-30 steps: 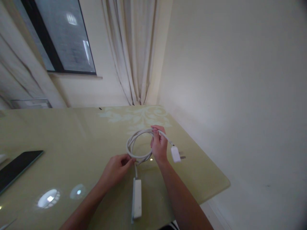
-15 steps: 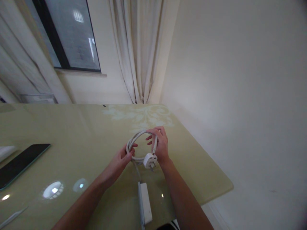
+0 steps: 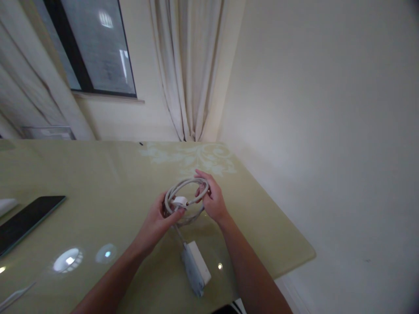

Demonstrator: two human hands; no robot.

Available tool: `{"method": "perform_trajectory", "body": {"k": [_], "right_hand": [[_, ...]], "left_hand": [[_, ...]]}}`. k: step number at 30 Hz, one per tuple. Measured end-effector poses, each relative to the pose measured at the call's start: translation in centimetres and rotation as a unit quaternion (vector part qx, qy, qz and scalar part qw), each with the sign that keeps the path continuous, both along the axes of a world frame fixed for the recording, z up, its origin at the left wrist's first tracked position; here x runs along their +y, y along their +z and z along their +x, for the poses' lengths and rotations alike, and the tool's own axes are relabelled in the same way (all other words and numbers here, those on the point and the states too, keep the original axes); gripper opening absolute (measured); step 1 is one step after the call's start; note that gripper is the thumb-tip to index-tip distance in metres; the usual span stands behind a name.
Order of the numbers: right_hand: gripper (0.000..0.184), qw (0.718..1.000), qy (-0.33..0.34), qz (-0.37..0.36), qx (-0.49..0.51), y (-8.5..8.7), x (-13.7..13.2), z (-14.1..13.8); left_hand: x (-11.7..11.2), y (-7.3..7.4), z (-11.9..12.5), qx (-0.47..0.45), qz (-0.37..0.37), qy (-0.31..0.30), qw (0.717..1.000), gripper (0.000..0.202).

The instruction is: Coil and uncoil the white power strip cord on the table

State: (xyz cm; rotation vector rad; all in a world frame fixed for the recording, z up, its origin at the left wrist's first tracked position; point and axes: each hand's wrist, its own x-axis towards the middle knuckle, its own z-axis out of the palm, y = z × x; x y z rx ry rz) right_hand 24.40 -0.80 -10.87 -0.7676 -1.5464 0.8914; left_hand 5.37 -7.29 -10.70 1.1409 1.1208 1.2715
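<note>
A white power cable is wound into a small coil above the glossy green table. My left hand pinches the near left side of the coil, close to the white plug, which sits inside the loop. My right hand grips the right side of the coil with its fingers curled round the strands. The cable runs down to a white power strip that lies tilted on the table near the front edge.
A dark flat tablet lies at the left of the table, with a white object beside it. The table's right edge runs close to a plain wall. A curtain and window stand behind.
The plug has moved from the right of the coil, across its front, into the loop by my left hand. The power strip has turned and tilted on the table.
</note>
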Motion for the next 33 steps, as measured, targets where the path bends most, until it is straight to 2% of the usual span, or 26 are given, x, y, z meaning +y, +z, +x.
{"method": "perform_trajectory", "body": {"k": [2, 5, 7, 9, 11, 13, 14, 19, 23, 28, 31, 33], "right_hand": [[0.066, 0.999, 0.031, -0.029, 0.017, 0.5, -0.3, 0.2], [0.079, 0.994, 0.095, -0.042, -0.019, 1.1, -0.4, 0.9], [0.085, 0.990, 0.134, -0.038, -0.039, 1.2, -0.3, 1.3], [0.077, 0.988, 0.147, -0.030, -0.044, 1.0, 0.0, 1.4], [0.057, 0.991, 0.121, -0.017, -0.047, 0.7, 0.2, 1.2], [0.036, 0.996, 0.069, 0.008, -0.058, 0.3, 0.4, 0.8], [0.033, 0.996, 0.045, 0.026, -0.069, 0.0, 0.4, 0.6], [0.060, 0.982, -0.018, 0.101, -0.160, -1.1, 0.8, 0.3], [0.065, 0.967, -0.033, 0.130, -0.218, -1.1, 0.8, 0.6], [0.070, 0.966, -0.053, 0.091, -0.236, -0.7, 0.5, 0.5], [0.061, 0.983, -0.023, 0.025, -0.179, -1.1, 0.5, 0.0], [0.054, 0.990, -0.002, -0.023, -0.139, -1.5, 0.8, -0.3]], "left_hand": [[0.1, -0.1, 0.0, 0.008, 0.004, 0.026, 1.000, 0.091], [0.4, -0.8, 0.3, 0.034, 0.013, 0.074, 0.997, 0.101], [0.7, -1.4, 0.6, 0.070, 0.028, 0.108, 0.991, 0.095], [1.0, -1.7, 0.6, 0.105, 0.046, 0.117, 0.987, 0.082], [1.1, -1.8, 0.5, 0.121, 0.053, 0.092, 0.987, 0.068], [1.0, -1.5, 0.1, 0.112, 0.045, 0.048, 0.992, 0.064], [0.8, -1.4, -0.1, 0.104, 0.038, 0.028, 0.993, 0.065], [0.5, -0.9, -0.9, 0.124, 0.033, -0.039, 0.991, 0.059], [0.5, -0.5, -1.4, 0.101, 0.053, -0.057, 0.992, 0.054], [0.0, 0.7, -2.1, 0.018, 0.041, -0.128, 0.991, 0.056], [-0.1, 1.0, -2.3, 0.044, 0.039, -0.132, 0.990, 0.051], [0.0, 0.8, -2.2, 0.065, 0.042, -0.112, 0.991, 0.048]]}}
